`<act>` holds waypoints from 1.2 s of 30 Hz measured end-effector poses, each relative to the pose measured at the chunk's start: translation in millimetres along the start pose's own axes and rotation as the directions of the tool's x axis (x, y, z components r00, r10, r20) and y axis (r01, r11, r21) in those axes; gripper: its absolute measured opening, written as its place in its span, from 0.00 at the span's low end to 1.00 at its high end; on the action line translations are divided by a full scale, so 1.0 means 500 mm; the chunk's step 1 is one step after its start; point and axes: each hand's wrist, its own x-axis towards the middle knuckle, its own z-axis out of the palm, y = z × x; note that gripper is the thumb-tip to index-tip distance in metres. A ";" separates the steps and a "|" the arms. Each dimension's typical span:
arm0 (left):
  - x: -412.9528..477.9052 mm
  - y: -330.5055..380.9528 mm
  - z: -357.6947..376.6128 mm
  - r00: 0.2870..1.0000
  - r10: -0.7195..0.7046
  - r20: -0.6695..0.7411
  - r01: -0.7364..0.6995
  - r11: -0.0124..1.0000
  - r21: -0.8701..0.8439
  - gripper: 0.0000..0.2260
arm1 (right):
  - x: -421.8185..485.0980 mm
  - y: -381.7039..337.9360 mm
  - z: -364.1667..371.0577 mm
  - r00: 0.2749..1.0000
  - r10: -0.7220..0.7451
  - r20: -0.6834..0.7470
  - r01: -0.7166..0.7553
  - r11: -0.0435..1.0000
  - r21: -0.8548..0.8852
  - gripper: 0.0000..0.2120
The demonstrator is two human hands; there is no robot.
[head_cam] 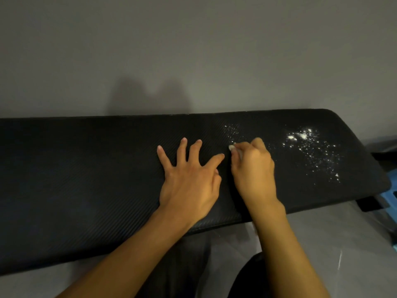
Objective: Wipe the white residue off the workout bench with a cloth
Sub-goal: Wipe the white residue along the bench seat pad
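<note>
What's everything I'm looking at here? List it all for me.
bench: one, black, ribbed pad, across the middle of the view
residue: two patches, white, on the bench's right part, the larger one further right
scrap: one, white, at the right hand's fingertips; too small to tell whether it is cloth
wall: one, grey, behind the bench
floor: grey, below the bench's near edge
blue thing: one, light blue, at the right edge, mostly hidden
left hand: one, fingers spread, resting flat on the bench
right hand: one, fingers curled, pinching the scrap against the bench
</note>
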 end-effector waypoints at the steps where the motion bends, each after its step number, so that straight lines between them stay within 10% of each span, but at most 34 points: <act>1: 0.001 0.000 0.000 1.000 0.000 0.001 0.000 1.000 -0.001 0.21 | 0.001 -0.004 0.001 1.000 -0.004 0.006 0.004 1.000 0.000 0.12; 36: 0.004 0.002 0.005 0.999 -0.033 0.025 0.033 0.999 0.003 0.22 | 0.028 -0.023 0.006 0.996 -0.077 0.034 0.076 0.996 0.048 0.10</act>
